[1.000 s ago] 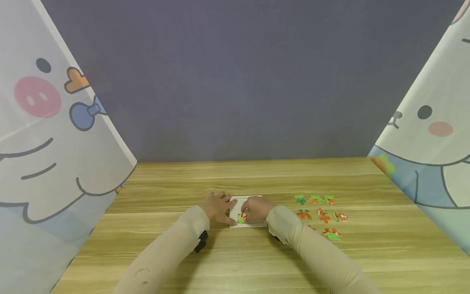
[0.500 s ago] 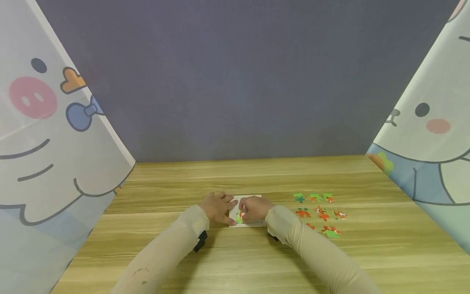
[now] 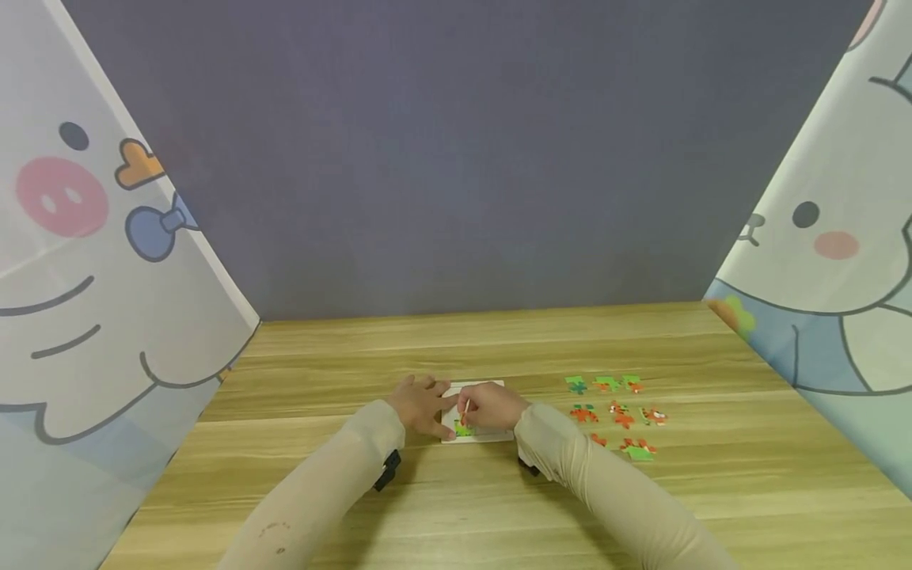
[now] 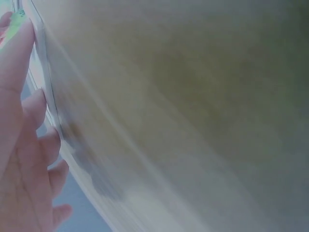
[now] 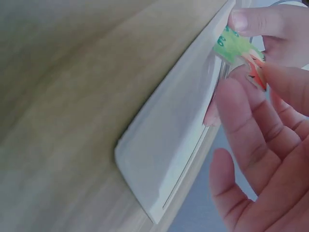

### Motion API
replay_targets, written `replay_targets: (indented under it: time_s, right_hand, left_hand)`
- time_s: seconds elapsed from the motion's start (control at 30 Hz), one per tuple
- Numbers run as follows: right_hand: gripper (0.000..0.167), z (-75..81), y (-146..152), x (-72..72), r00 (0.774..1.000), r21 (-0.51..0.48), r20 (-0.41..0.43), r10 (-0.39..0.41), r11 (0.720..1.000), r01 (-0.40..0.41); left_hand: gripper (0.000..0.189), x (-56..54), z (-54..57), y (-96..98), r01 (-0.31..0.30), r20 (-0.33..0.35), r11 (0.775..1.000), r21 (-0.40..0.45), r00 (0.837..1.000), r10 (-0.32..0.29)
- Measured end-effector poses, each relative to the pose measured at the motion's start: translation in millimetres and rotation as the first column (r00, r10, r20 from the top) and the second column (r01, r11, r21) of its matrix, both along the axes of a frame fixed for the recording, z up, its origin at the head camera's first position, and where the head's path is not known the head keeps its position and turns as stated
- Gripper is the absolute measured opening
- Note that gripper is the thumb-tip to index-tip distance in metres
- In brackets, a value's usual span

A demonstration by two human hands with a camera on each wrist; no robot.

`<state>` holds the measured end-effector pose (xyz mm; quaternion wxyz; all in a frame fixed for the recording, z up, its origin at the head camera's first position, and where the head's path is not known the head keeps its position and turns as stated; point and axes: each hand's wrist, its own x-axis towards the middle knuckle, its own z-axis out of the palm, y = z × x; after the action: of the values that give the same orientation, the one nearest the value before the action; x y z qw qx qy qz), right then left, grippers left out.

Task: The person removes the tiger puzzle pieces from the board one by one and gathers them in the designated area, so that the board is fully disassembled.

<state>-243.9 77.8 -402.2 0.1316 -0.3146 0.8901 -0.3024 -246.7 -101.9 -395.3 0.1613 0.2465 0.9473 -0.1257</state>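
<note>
A white puzzle tray (image 3: 492, 437) lies on the table in front of me. Spread fingers of my left hand (image 3: 422, 405) rest along the tray's left edge, the thumb near its lower left corner. Over the tray, my right hand (image 3: 495, 405) pinches a green-and-orange jigsaw piece (image 5: 256, 72) by its orange part, between thumb and finger. The piece's green part (image 5: 236, 46) lies at the tray's corner, close to the left thumb; whether it is all one piece I cannot tell. The left wrist view shows the left hand (image 4: 21, 125) along the tray edge.
Right of the tray, several loose orange-and-green jigsaw pieces (image 3: 621, 413) lie in rough rows on the wooden table (image 3: 456, 507). A grey panel (image 3: 470, 158) stands behind the table. Cartoon-printed panels (image 3: 107, 301) flank both sides.
The fingers of my right hand have shifted slightly on the jigsaw piece, whose orange part now stands more upright. My left hand keeps its place on the tray. The head view has turned a little.
</note>
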Motion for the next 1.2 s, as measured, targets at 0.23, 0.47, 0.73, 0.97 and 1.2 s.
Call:
replay_targets:
  time_s: [0.23, 0.47, 0.73, 0.97, 1.2]
  right_hand:
    - [0.008, -0.8, 1, 2.2, 1.0, -0.012, -0.022, 0.015, 1.0, -0.015]
    - [0.007, -1.1, 13, 1.5, 0.999, -0.056, -0.029, 0.044, 0.997, -0.046]
    - [0.01, 0.4, 34, 3.3, 1.0, -0.076, -0.009, -0.004, 0.997, 0.003]
    - [0.01, -1.2, 52, 6.4, 0.998, -0.091, 0.029, -0.052, 0.994, 0.055]
    - [0.014, -3.2, 77, 12.7, 0.989, -0.107, 0.089, -0.115, 0.986, 0.124]
  left_hand:
    - [0.078, 2.0, -5.3, -3.0, 0.016, -0.006, 1.0, -0.001, 1.0, -0.016]
    - [0.078, 1.0, -5.9, -3.6, 0.007, 0.02, 1.0, 0.022, 1.0, -0.007]
    - [0.079, -3.4, -5.9, -2.5, 0.021, 0.018, 1.0, 0.004, 1.0, -0.021]
    - [0.079, -4.4, -2.7, -5.1, 0.009, 0.028, 1.0, 0.029, 1.0, -0.009]
    - [0.078, -3.5, -1.8, -4.4, 0.026, 0.035, 0.998, 0.049, 0.999, -0.028]
